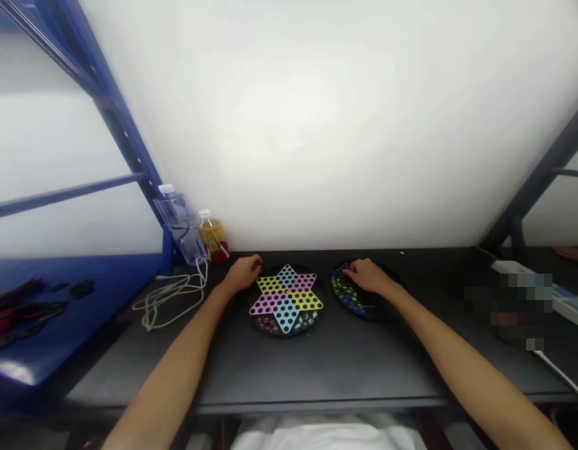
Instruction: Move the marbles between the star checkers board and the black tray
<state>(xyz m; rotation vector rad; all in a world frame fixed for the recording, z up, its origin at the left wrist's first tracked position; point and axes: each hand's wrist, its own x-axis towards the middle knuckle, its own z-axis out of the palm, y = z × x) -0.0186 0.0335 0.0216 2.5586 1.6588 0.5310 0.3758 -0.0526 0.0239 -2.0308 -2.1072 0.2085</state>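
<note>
black tabletop (251, 375), left hand (244, 272) beside star board (287, 299), bottles and white cable (174, 300) nearby

star board (287, 299) between hands | right hand (367, 275) at marble tray (381, 310) | left hand (244, 272) beside board

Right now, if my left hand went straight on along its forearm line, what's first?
Probably the white wall: the left hand aims up past the star board, which lies right of that line. Gap to the wall is unclear.
</note>
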